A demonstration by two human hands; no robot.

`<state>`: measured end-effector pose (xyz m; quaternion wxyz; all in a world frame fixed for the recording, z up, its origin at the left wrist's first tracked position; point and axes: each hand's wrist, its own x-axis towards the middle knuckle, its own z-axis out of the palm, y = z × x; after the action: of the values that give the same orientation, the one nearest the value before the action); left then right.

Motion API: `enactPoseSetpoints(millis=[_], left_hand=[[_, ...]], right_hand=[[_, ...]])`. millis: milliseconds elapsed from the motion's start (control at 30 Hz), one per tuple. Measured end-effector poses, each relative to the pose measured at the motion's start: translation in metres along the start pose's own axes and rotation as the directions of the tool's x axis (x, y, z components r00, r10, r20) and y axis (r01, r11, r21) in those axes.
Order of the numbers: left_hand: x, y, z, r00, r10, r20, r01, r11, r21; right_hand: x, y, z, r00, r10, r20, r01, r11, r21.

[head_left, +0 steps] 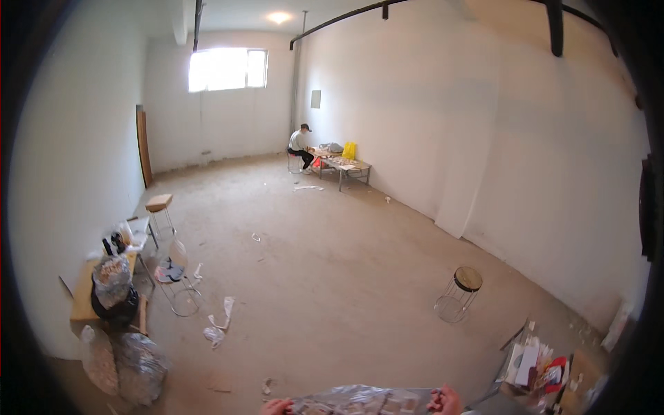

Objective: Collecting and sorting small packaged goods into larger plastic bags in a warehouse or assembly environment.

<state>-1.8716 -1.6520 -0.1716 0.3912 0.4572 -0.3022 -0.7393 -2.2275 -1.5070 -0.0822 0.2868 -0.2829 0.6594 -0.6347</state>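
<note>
A clear plastic bag [363, 395] filled with small pale pieces stretches across the lower edge of the picture. What the pieces are is too small to tell. My left hand [277, 407] has its fingers curled on the bag's left end. At the opposite end, my right hand [446, 400] is closed round the bag's upper corner. The lower part of the bag and both forearms fall outside the picture.
At the left stand a table [84, 297] with a filled bag, sacks [140, 370] and a chair [171, 270]. To the right are a round stool [468, 279] and a cluttered table [519, 373]. A person [299, 144] sits at far tables. Scraps [225, 315] litter the floor.
</note>
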Motion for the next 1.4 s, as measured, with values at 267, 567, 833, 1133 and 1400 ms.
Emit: enactPoseSetpoints(millis=[267,567,833,1133,1400], left_hand=[[0.199,0.143,-0.034,0.998,0.048,-0.039,-0.049,0.998,-0.025],[0.401,0.291,-0.037,0.995,0.102,-0.003,-0.102,0.992,-0.076],[0.575,0.352,-0.048,0.988,0.109,-0.107,-0.134,0.955,-0.263],[0.770,0.462,-0.032,0.960,0.189,-0.208,-0.245,0.925,-0.291],[1.031,0.561,0.002,0.994,0.031,-0.107,-0.040,0.996,-0.079]], right_hand=[[0.181,0.016,0.175,0.989,0.148,-0.008,-0.142,0.963,0.228],[0.359,-0.014,0.318,0.933,0.359,0.029,-0.315,0.774,0.549],[0.604,0.018,0.468,0.892,0.390,0.230,-0.453,0.762,0.463],[0.821,-0.003,0.610,0.899,0.346,0.268,-0.433,0.795,0.426],[0.948,-0.008,0.693,0.889,0.456,0.049,-0.418,0.760,0.498]])
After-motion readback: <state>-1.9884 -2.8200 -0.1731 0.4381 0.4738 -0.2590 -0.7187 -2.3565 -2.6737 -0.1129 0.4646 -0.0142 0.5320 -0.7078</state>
